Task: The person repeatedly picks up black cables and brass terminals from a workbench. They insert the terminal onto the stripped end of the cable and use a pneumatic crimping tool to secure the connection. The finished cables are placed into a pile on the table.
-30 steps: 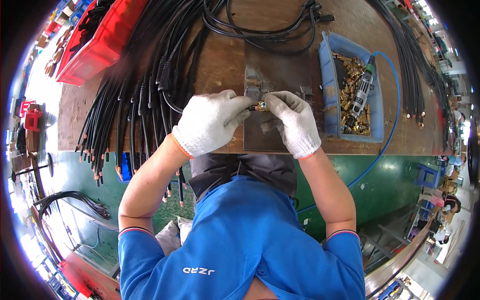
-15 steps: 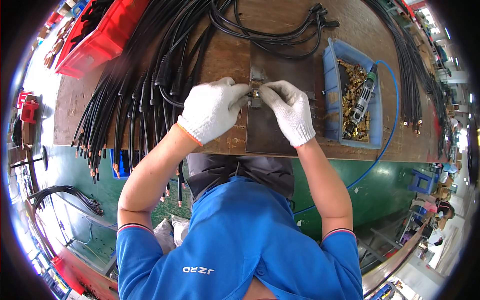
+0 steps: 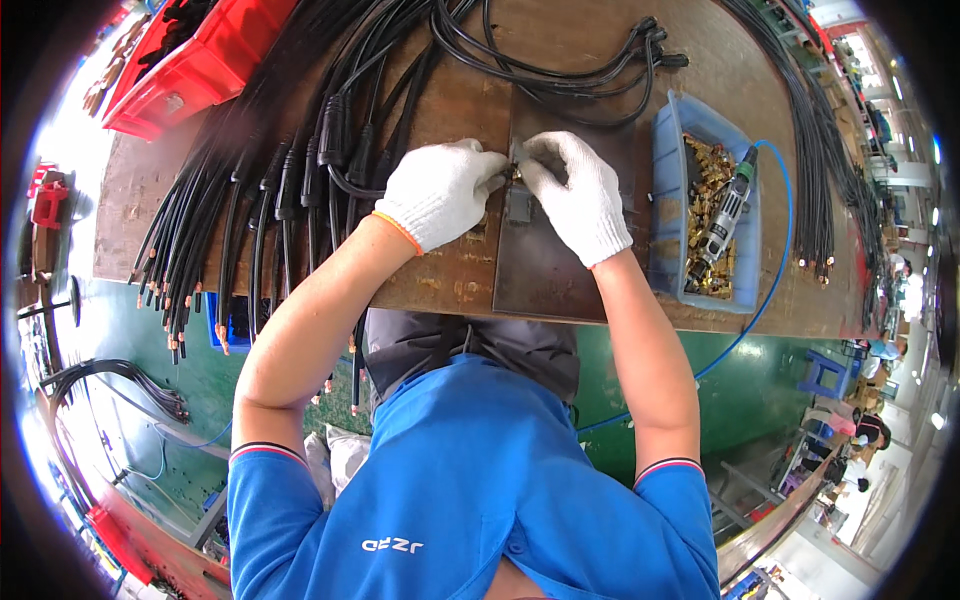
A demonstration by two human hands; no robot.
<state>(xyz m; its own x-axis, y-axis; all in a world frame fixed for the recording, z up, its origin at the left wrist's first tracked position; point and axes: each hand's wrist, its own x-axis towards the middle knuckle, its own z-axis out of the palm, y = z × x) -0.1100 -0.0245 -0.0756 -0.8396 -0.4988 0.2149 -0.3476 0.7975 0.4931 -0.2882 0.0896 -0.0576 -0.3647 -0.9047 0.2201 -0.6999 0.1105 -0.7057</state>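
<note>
My gloved left hand (image 3: 440,195) has its fingers pinched together over the metal fixture, and a black cable (image 3: 352,188) runs in under its wrist. What its fingertips hold is mostly covered by the glove. Opposite it, my gloved right hand (image 3: 582,200) pinches thumb and finger close to the left fingertips; any small part between them is too hidden to name. Just below the fingertips shows the small grey metal fixture (image 3: 519,208), fixed on a dark metal plate (image 3: 545,275) on the wooden bench.
Right of the plate, a blue bin (image 3: 668,215) holds brass fittings (image 3: 703,195) and a powered hand tool (image 3: 728,215) with a blue hose (image 3: 788,230). Many black cables (image 3: 215,220) cover the bench's left side. A red bin (image 3: 190,85) stands far left; more cables (image 3: 815,170) lie far right.
Both hands have moved slightly away from me over the fixture, exposing its near block. The shiny brass-coloured piece seen between the fingertips is now hidden. The view has shifted a little.
</note>
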